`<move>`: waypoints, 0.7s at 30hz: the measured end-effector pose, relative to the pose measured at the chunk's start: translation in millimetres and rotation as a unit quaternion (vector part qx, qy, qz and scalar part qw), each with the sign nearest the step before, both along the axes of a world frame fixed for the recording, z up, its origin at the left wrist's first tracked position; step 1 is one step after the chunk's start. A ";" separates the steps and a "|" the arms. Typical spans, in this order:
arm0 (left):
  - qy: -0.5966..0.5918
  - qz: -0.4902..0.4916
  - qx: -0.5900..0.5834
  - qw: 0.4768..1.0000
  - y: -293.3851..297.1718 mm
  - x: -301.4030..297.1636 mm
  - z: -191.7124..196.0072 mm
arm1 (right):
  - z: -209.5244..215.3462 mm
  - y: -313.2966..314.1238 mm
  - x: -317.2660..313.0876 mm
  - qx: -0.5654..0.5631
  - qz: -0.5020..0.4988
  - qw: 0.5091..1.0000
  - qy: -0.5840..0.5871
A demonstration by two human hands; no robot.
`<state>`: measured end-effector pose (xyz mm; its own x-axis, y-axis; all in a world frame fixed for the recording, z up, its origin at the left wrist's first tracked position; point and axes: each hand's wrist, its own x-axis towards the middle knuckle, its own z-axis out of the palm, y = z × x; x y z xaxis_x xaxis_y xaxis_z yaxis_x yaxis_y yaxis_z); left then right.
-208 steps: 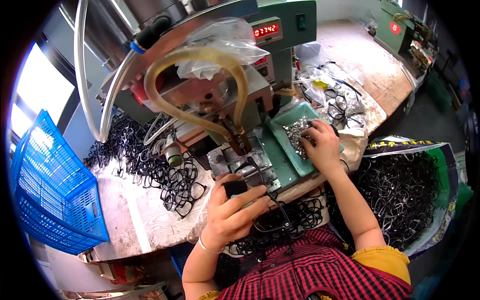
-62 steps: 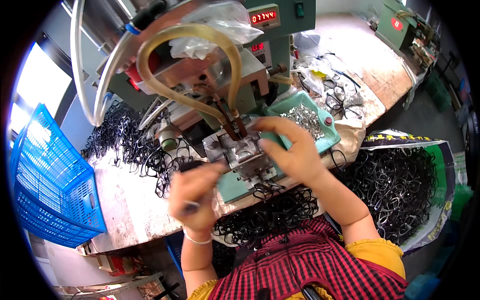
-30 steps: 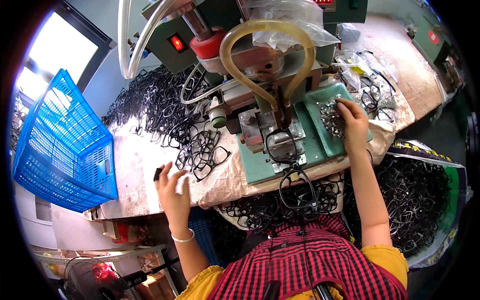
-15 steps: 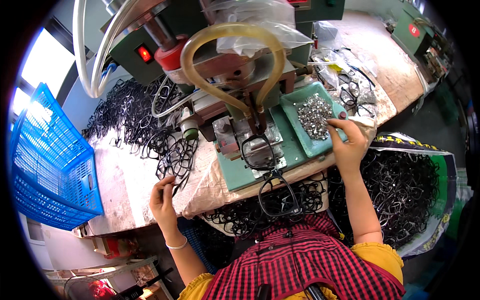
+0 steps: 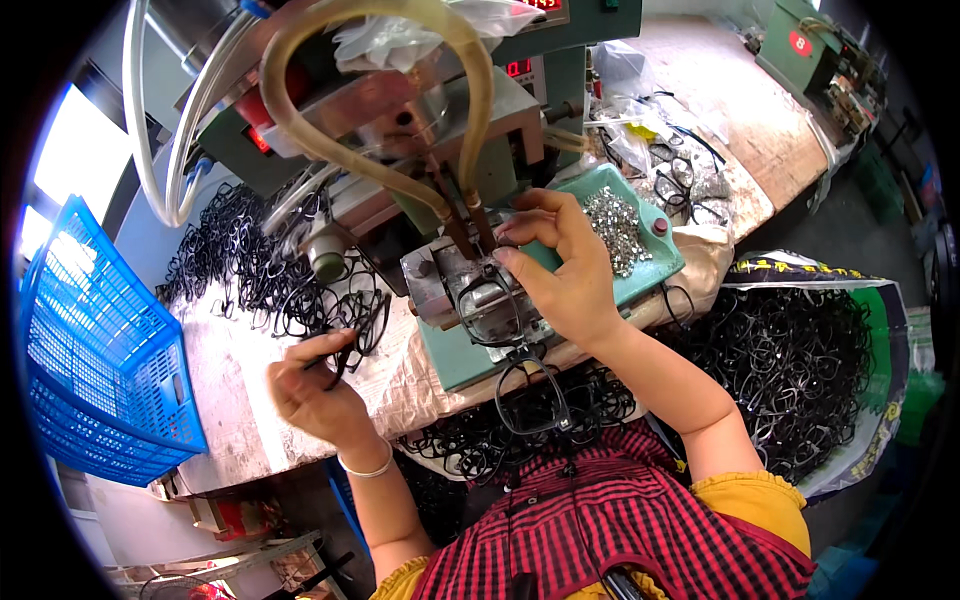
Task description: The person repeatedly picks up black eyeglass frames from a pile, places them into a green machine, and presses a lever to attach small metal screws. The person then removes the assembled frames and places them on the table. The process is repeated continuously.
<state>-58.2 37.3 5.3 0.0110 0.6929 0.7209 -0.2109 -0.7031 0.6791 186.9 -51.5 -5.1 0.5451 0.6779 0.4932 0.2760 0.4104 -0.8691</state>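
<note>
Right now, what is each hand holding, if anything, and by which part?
The left hand pinches a black spectacle frame by its near end. The right hand is at the metal fixture; whether it grips anything cannot be told.

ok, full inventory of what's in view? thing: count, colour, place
machine: 1, green and grey, top centre
looped tube: 1, yellowish, before machine
hoses: several, clear, upper left
fixture: 1, grey, under machine
eyeglass frame: 1, black, on fixture
tray: 1, green, right of fixture
small parts: many, silver, in tray
frame pile: many, black, left on table
sack: 1, white and green, right, holding black frames
crate: 1, blue, far left
second machine: 1, green, upper right
apron: 1, red-black check, bottom
left hand: 1, bare, fingers closed on a black frame
right hand: 1, bare, at fixture; held part untellable
</note>
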 end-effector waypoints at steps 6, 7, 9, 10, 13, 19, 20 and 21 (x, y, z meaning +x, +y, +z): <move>0.147 0.063 0.142 0.977 -8.2 57.9 92.4 | 25.9 -11.5 -14.3 -0.047 0.044 0.995 0.076; 0.145 0.060 0.163 0.974 -6.9 57.9 93.3 | 28.8 -13.2 -15.8 -0.054 0.054 0.991 0.111; 0.142 0.041 0.157 0.977 -17.0 53.9 84.2 | 38.7 -23.3 -17.2 -0.043 0.057 0.997 0.030; 0.169 -0.017 0.179 0.969 -23.8 48.5 76.5 | 41.7 -27.8 -15.6 -0.041 0.060 0.997 -0.013; 0.350 -0.073 0.379 0.853 -46.5 54.6 74.0 | 23.8 -27.7 19.4 -0.093 0.008 0.980 -0.176; 0.360 -0.126 0.460 0.802 -59.4 84.9 53.9 | -61.5 -35.4 96.5 -0.259 -0.256 0.846 -0.389; 0.367 -0.125 0.460 0.799 -60.5 85.8 53.6 | -67.6 -38.1 103.1 -0.249 -0.237 0.864 -0.369; 0.370 -0.121 0.465 0.795 -60.2 87.8 55.7 | -68.1 -37.7 108.1 -0.234 -0.221 0.880 -0.350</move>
